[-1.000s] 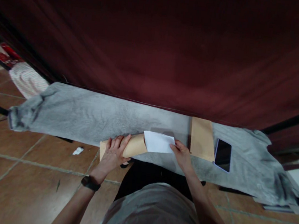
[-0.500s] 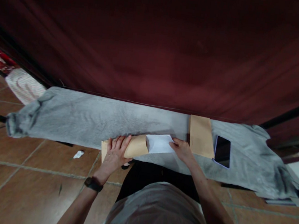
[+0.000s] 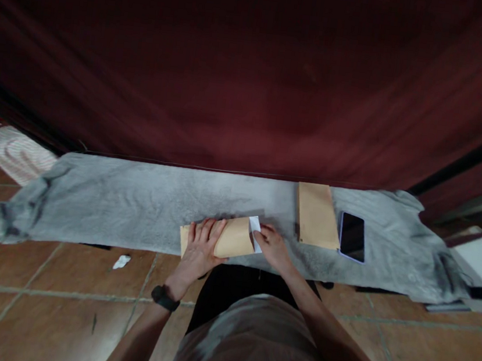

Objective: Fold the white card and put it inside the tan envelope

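My left hand (image 3: 203,247), with a dark band on its wrist, grips a brown paper envelope (image 3: 238,237) near its left end, fingers on top and thumb along the near edge. A folded white sheet of paper (image 3: 254,224) lies mostly inside the envelope, and only a short strip sticks out of the right-hand opening. That strip is pinched by my right hand (image 3: 274,247), close to the envelope's mouth. The envelope is held just above the near edge of a grey cloth (image 3: 142,197).
Right of my hands, a stack of brown envelopes (image 3: 318,216) lies on the cloth, beside a phone (image 3: 352,236) in a lilac case. A dark red panel (image 3: 252,88) rises behind. A white scrap (image 3: 121,261) is on the tiled floor (image 3: 79,278).
The white paper has slid leftward into the envelope, with my right hand moving along with it. Much less of the sheet shows now. My left hand keeps its hold on the envelope.
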The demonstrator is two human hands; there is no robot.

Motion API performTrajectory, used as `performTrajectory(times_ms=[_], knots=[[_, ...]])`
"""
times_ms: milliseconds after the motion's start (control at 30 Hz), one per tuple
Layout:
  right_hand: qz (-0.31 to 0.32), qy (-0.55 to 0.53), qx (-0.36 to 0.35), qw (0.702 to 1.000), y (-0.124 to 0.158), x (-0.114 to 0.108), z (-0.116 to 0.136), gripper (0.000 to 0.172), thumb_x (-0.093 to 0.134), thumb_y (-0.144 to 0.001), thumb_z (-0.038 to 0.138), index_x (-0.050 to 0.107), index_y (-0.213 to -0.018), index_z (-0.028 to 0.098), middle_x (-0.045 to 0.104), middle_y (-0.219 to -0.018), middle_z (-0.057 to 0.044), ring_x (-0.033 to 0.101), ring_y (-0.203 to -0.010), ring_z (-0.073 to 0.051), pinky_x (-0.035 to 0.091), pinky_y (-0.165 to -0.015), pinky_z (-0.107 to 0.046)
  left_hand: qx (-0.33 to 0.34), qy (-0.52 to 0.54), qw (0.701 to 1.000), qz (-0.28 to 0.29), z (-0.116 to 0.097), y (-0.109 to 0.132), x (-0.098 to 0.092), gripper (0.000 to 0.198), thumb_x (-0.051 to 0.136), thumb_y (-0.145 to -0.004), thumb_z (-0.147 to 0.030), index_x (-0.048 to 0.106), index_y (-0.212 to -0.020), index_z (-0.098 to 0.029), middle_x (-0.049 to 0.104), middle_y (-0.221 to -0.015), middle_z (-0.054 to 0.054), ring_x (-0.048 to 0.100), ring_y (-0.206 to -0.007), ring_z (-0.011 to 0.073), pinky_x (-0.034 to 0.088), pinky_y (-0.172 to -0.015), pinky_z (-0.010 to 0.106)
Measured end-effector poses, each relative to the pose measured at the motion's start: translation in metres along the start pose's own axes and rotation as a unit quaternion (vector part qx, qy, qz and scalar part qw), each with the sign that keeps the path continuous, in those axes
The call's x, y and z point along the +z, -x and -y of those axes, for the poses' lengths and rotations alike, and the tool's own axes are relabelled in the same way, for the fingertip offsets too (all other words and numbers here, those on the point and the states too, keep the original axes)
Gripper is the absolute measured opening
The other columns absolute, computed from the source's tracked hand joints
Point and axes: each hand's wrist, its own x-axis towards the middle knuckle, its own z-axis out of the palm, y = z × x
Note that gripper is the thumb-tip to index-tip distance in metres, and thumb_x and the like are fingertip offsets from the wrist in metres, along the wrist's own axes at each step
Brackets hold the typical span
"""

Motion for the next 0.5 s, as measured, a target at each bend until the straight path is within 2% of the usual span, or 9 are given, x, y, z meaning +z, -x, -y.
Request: performTrajectory(times_ms=[100, 300, 500], knots=[[0.012, -0.012, 0.020, 1.000, -0.002, 0.006, -0.005, 0.027, 0.052, -0.096, 0.022, 0.073, -0.079, 0.021, 0.072, -0.103, -0.006, 0.067, -0.093, -0.016, 0.050, -0.086, -0.026, 0.014, 0.005, 1.000, 0.000, -0.005, -0.006, 0.002, 0.112, 0.085, -0.070, -0.045, 0.025, -0.161, -0.018, 0.044, -0.150, 0.021, 0.037, -0.143, 0.0407, 0.016, -0.122, 0.062], [0.006, -0.025, 0.044, 0.999, -0.003, 0.017, -0.014, 0.028, 0.049, -0.091, 0.013, 0.075, -0.081, 0.020, 0.072, -0.094, -0.006, 0.068, -0.083, -0.017, 0.051, -0.075, -0.027, 0.038, 0.012, 0.999, 0.005, -0.008, -0.011, 0.003, 0.110, 0.084, -0.072, -0.041, 0.024, -0.161, -0.018, 0.043, -0.151, 0.021, 0.036, -0.144, 0.0402, 0.017, -0.122, 0.062], [-0.035, -0.060, 0.035, 0.997, 0.000, 0.017, -0.014, 0.023, 0.055, -0.084, 0.012, 0.073, -0.091, 0.024, 0.070, -0.099, -0.004, 0.067, -0.088, -0.017, 0.053, -0.083, -0.028, 0.041, 0.027, 0.999, -0.002, -0.004, -0.012, 0.008, 0.111, 0.084, -0.073, -0.043, 0.022, -0.162, -0.018, 0.043, -0.150, 0.021, 0.038, -0.143, 0.0400, 0.020, -0.121, 0.062]])
